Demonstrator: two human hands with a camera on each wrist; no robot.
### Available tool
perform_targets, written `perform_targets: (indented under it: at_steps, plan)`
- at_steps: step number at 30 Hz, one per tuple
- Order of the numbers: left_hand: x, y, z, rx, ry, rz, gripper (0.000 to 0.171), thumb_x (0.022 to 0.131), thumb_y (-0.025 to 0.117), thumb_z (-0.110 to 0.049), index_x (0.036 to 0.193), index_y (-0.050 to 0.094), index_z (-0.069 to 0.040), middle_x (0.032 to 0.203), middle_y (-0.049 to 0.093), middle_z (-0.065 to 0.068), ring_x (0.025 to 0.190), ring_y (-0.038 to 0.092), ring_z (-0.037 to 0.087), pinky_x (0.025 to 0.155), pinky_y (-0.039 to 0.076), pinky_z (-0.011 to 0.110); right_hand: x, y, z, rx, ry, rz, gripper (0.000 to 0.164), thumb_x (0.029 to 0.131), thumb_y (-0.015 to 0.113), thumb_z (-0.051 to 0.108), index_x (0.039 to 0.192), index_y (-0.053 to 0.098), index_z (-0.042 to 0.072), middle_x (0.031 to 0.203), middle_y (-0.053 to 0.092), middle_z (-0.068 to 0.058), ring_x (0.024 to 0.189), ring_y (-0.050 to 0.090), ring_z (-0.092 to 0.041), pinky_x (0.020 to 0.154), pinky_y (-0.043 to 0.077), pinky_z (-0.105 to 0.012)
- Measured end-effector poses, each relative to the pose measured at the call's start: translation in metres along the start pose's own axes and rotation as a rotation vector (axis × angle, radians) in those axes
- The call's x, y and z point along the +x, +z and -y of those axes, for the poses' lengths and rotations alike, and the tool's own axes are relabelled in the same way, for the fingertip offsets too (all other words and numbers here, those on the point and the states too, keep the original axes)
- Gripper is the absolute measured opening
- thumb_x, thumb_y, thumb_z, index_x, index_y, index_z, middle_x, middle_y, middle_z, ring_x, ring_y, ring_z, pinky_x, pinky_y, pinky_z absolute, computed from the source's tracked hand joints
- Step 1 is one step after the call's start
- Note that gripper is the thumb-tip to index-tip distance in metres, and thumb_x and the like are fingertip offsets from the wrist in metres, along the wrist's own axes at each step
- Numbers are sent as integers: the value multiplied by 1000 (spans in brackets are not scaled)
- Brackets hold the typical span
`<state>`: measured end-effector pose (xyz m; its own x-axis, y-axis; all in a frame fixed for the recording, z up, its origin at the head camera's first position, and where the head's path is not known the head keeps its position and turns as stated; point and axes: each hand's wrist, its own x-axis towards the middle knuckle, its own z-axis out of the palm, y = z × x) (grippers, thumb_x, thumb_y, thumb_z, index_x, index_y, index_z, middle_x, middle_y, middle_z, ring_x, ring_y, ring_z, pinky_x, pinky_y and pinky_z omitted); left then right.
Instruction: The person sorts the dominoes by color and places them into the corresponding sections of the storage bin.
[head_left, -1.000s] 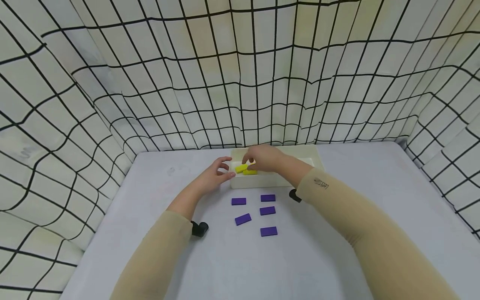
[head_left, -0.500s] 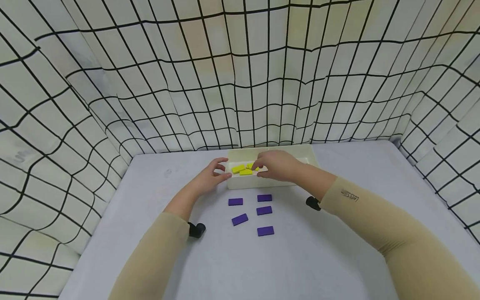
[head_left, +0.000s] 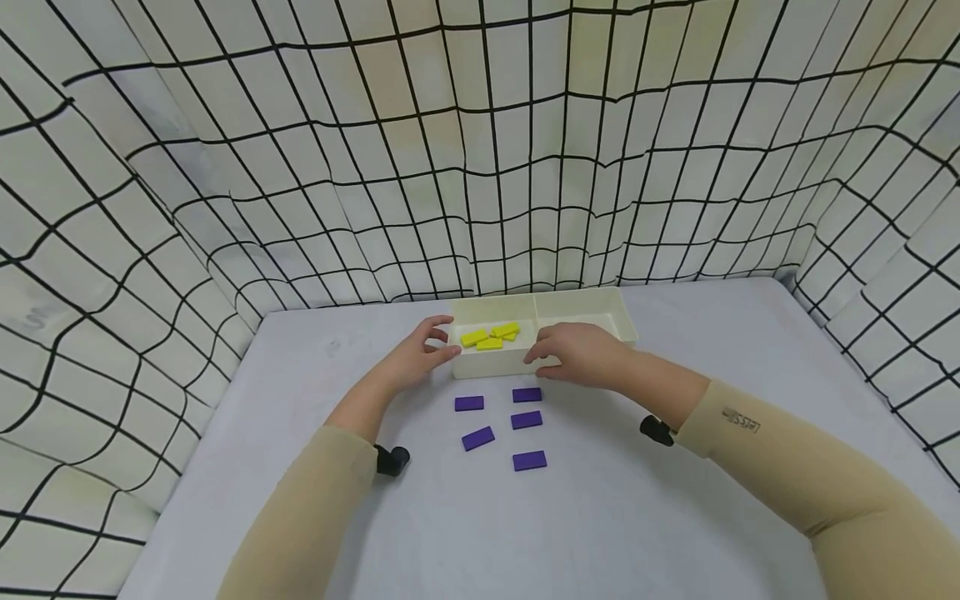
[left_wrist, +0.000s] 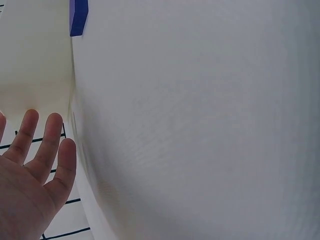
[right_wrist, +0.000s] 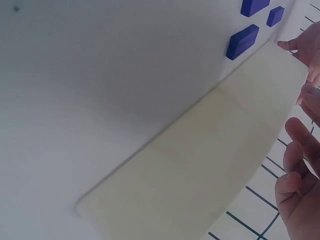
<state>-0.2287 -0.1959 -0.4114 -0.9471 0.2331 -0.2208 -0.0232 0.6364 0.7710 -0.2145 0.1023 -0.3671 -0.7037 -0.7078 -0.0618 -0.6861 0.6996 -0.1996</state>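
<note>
A cream two-compartment box (head_left: 592, 310) stands at the back of the table. Several yellow blocks (head_left: 490, 342) lie in its left compartment. My left hand (head_left: 416, 358) is at the box's left end, fingers spread around that end; its fingers (left_wrist: 49, 142) are partly bent in the left wrist view. Over the front wall hovers my right hand (head_left: 588, 356), near the divider, its fingers loosely bent with nothing visible between them. In the right wrist view those fingers (right_wrist: 295, 155) are beside the box wall. Several purple blocks (head_left: 527, 420) lie flat on the table before the box.
A white cloth covers the table (head_left: 637, 517). Behind and along both sides rises a pale wall with black netting (head_left: 495, 167). Black wrist cameras (head_left: 657, 430) sit under the sleeves. The box's back edge is close to the netting.
My right hand has drawn right and toward me, out of the left compartment, uncovering the yellow blocks. My left hand stays at the box's end. The head view has shifted slightly.
</note>
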Motion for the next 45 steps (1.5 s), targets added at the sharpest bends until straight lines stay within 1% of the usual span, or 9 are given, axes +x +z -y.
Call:
perform_targets:
  at_steps: [6, 11, 13, 17, 22, 25, 32, 39, 45]
  plan:
    - [-1, -1, 0, 9, -2, -1, 69, 97, 63, -41, 154, 26, -28, 143, 44, 11, 129, 48, 33, 105, 41, 52, -3, 6, -1, 25, 3, 11, 26, 90, 75, 25, 116, 75, 23, 112, 68, 4, 106, 64, -16, 91, 52, -34]
    - [-1, -1, 1, 6, -4, -1, 69, 97, 63, -42, 154, 26, -28, 143, 44, 11, 129, 48, 33, 105, 41, 52, -2, 17, 1, -4, -26, 31, 28, 91, 74, 24, 118, 73, 25, 114, 68, 7, 108, 63, -14, 94, 51, -34]
    - [-1, 0, 1, 6, -8, -2, 69, 96, 63, -43, 154, 27, -29, 143, 44, 10, 130, 48, 33, 105, 41, 52, -1, 23, 1, -30, -45, 33, 28, 91, 74, 24, 119, 73, 26, 111, 68, 8, 105, 62, -12, 92, 51, -32]
    - [-2, 0, 1, 10, -13, -4, 70, 96, 63, -45, 154, 26, -30, 143, 44, 10, 131, 47, 33, 105, 41, 52, 2, 33, 1, -66, -71, 47, 28, 90, 76, 27, 118, 74, 29, 102, 66, 11, 92, 60, -7, 83, 51, -26]
    - [-2, 0, 0, 11, -5, -4, 70, 96, 63, -44, 154, 26, -29, 143, 44, 10, 131, 47, 33, 105, 41, 53, 5, 40, -1, -74, -90, 64, 30, 88, 77, 27, 118, 74, 27, 97, 65, 9, 84, 55, -6, 78, 49, -23]
    - [-2, 1, 1, 15, -4, -2, 70, 96, 63, -45, 154, 26, -30, 143, 45, 10, 130, 48, 33, 105, 42, 52, 6, 44, -1, -68, -98, 73, 31, 88, 77, 25, 118, 74, 25, 98, 66, 9, 84, 55, -6, 78, 49, -23]
    - [-2, 1, 1, 14, -15, -9, 69, 96, 63, -43, 153, 27, -31, 142, 45, 9, 131, 47, 33, 105, 42, 53, 12, 50, 1, -72, -94, 94, 31, 89, 76, 24, 120, 73, 26, 96, 64, 11, 85, 54, -6, 78, 48, -23]
    - [-1, -1, 0, 13, -13, -6, 67, 97, 63, -39, 153, 26, -30, 143, 44, 10, 131, 47, 33, 105, 41, 53, 14, 51, 2, -64, -94, 75, 31, 89, 75, 22, 119, 73, 27, 99, 66, 11, 88, 56, -6, 80, 49, -24]
    - [-1, -1, 0, 8, -7, 2, 69, 97, 63, -41, 154, 26, -29, 144, 44, 10, 130, 48, 33, 105, 41, 52, 14, 52, 1, -52, -81, 71, 30, 89, 75, 22, 119, 73, 27, 100, 66, 11, 90, 57, -6, 83, 49, -25]
